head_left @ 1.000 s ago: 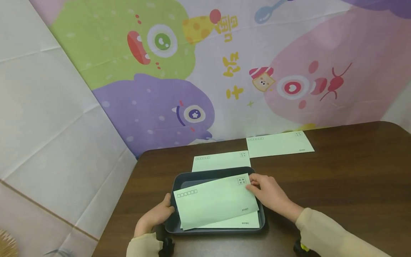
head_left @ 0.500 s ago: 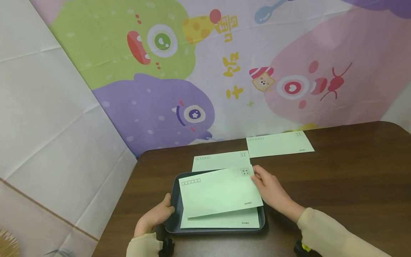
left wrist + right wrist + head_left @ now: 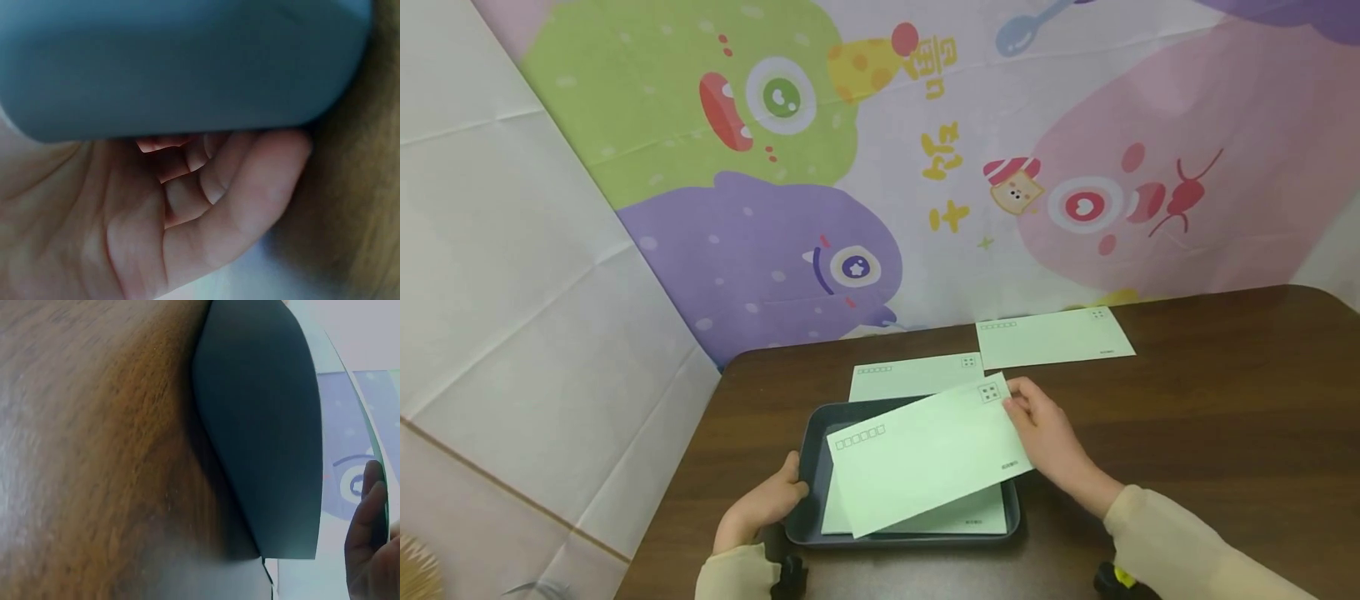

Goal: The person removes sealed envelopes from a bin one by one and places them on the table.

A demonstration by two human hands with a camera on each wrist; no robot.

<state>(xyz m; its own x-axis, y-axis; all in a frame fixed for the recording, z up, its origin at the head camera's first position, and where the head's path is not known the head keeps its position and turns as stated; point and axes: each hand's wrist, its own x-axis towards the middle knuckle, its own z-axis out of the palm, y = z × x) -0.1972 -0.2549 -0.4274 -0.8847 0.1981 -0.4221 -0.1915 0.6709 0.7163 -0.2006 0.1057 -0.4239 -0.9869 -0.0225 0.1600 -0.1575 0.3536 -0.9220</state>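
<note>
In the head view a dark grey tray (image 3: pixel 814 433) stands on the table, and my left hand (image 3: pixel 767 500) grips its left edge. Close up in the left wrist view, fingers (image 3: pixel 250 200) curl against the side of the tray (image 3: pixel 181 75). My right hand (image 3: pixel 1052 437) pinches a pale green envelope (image 3: pixel 932 458) by its right end. That envelope tilts over the tray, its lower left corner near the front rim. Beneath it another envelope (image 3: pixel 951 518) lies in the tray, mostly covered. The right wrist view catches the right hand (image 3: pixel 369 544) beyond the tray's end.
Behind the tray lies an envelope (image 3: pixel 917 377), partly hidden by it. Farther back to the right another envelope (image 3: pixel 1052 340) lies flat near the cartoon-printed cloth (image 3: pixel 865 167). The brown wooden table (image 3: pixel 1210 417) stretches to the right.
My right hand has moved right and slightly up with the envelope, which has slid rightward off the one below and tilted more. The left hand and tray have stayed put.
</note>
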